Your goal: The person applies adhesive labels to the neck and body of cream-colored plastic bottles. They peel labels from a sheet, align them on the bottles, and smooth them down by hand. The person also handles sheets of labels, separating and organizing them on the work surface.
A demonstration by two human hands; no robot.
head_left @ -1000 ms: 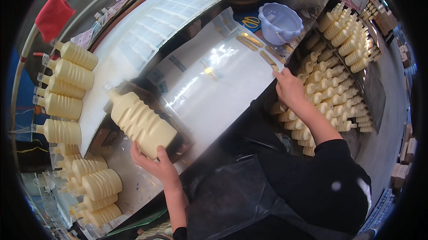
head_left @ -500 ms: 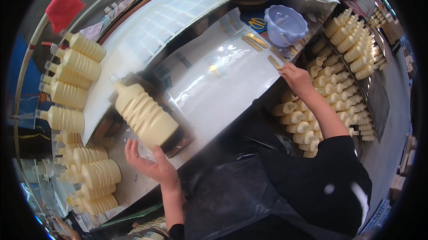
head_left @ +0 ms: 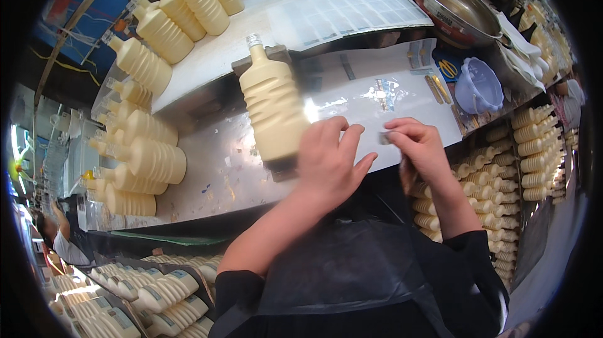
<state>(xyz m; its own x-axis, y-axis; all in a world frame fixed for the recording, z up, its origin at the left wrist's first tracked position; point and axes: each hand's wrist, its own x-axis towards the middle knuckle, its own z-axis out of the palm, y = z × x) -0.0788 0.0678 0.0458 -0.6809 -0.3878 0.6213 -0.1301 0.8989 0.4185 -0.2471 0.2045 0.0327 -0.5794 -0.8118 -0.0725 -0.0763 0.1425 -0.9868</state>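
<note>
Steel bench (head_left: pixel 207 168): bottle (head_left: pixel 273 109) beside open L hand (head_left: pixel 330 162); R hand (head_left: pixel 418 143) pinches label (head_left: pixel 384 138).

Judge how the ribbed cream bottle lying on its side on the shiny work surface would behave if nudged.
The ribbed cream bottle lies on its side in a dark cradle, so it probably won't roll. It looks full, so likely heavy for its size. The ribs should give fingers purchase.

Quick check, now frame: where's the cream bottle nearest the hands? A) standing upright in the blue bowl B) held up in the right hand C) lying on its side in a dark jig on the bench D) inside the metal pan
C: the cream bottle lies on its side in the dark jig, beside the left hand; the right hand pinches only a small piece.
</note>
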